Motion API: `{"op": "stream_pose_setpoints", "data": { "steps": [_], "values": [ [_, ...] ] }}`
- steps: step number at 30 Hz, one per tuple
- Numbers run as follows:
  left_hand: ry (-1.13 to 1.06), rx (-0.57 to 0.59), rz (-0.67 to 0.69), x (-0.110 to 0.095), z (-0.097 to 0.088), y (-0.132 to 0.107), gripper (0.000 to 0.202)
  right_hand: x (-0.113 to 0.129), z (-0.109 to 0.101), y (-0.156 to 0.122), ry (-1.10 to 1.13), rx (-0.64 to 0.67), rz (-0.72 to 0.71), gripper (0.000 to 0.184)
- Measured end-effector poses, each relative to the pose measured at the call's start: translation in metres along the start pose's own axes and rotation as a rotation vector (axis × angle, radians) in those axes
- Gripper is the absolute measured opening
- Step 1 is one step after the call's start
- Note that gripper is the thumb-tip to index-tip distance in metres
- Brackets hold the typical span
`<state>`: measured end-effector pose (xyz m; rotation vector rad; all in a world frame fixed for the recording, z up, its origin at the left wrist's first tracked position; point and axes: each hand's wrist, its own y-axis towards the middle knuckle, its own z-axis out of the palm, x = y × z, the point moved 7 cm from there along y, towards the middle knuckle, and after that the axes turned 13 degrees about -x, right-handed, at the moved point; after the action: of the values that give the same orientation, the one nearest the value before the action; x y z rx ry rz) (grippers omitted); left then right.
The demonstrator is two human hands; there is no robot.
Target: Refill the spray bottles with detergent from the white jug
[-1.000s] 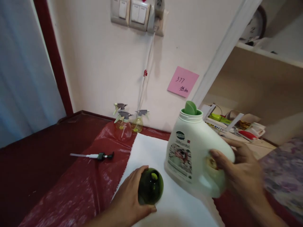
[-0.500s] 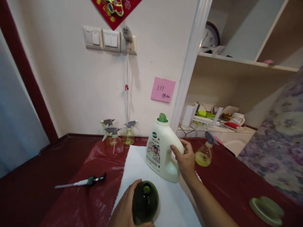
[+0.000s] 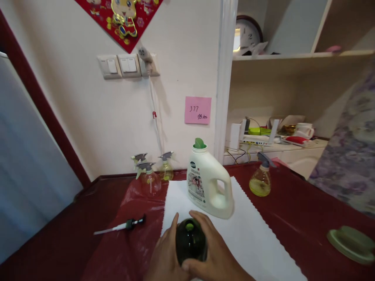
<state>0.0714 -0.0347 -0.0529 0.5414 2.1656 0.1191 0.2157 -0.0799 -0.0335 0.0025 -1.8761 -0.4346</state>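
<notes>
Dark green bottle (image 3: 190, 244) stands on the white sheet (image 3: 258, 234), now clasped by both hands. The right hand (image 3: 219, 256) has let go of the detergent jug (image 3: 205, 179), which stands upright just behind, and joined the left hand (image 3: 164, 256), so the work has moved to the bottle.

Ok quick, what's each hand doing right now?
Left hand: closed around the glossy dark green round bottle, on its left side.
Right hand: gripping the same bottle from its right side.

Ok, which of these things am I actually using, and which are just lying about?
In use: green bottle, held by left hand and right hand; likely jug, pump.
Lying about: spray bottles, note, clock.
</notes>
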Motion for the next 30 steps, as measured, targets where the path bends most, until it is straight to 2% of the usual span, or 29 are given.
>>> {"op": "stream_pose_setpoints", "data": {
  "steps": [2,4,6,8,9,11,13,15,17,19,21,22,26,30],
  "values": [
    [0.107,0.065,-0.015,-0.002,-0.009,0.001,0.131,-0.007,0.012,-0.003,0.010,0.063,-0.006,0.097],
    [0.194,0.118,-0.028,-0.001,-0.028,0.003,0.130,-0.012,0.014,-0.003,0.013,0.057,-0.014,0.093],
    [0.252,0.099,-0.006,0.000,-0.059,0.008,0.103,-0.018,0.015,-0.005,0.006,0.049,0.007,0.094],
    [0.341,-0.009,0.029,0.004,-0.095,0.018,0.065,-0.025,0.015,-0.008,0.000,0.026,0.058,0.099],
    [0.442,-0.058,0.032,0.010,-0.111,0.023,0.053,-0.028,0.015,-0.009,-0.001,0.006,0.084,0.102],
    [0.679,-0.087,0.011,0.028,-0.133,0.032,0.047,-0.032,0.015,-0.013,0.005,-0.031,0.121,0.106],
    [0.828,-0.067,-0.022,0.048,-0.142,0.039,0.047,-0.033,0.016,-0.015,0.016,-0.046,0.140,0.106],
    [0.861,-0.047,-0.037,0.065,-0.142,0.042,0.046,-0.032,0.016,-0.015,0.022,-0.035,0.154,0.106],
    [0.853,-0.040,-0.034,0.074,-0.140,0.044,0.041,-0.030,0.015,-0.014,0.012,-0.008,0.158,0.108],
    [0.853,-0.041,-0.020,0.075,-0.140,0.046,0.038,-0.027,0.013,-0.012,-0.010,0.013,0.160,0.109],
    [0.782,-0.067,-0.012,0.065,-0.142,0.048,0.037,-0.024,0.013,-0.011,-0.028,0.035,0.157,0.111],
    [0.674,-0.105,-0.021,0.054,-0.145,0.049,0.038,-0.024,0.012,-0.010,-0.031,0.040,0.155,0.111],
    [-0.019,-0.410,-0.136,-0.006,-0.161,0.045,0.054,-0.024,0.010,-0.009,-0.034,0.028,0.146,0.110],
    [-0.495,-0.479,-0.229,-0.066,-0.142,0.037,0.061,-0.023,0.010,-0.009,-0.036,0.032,0.122,0.109]
  ]
}}
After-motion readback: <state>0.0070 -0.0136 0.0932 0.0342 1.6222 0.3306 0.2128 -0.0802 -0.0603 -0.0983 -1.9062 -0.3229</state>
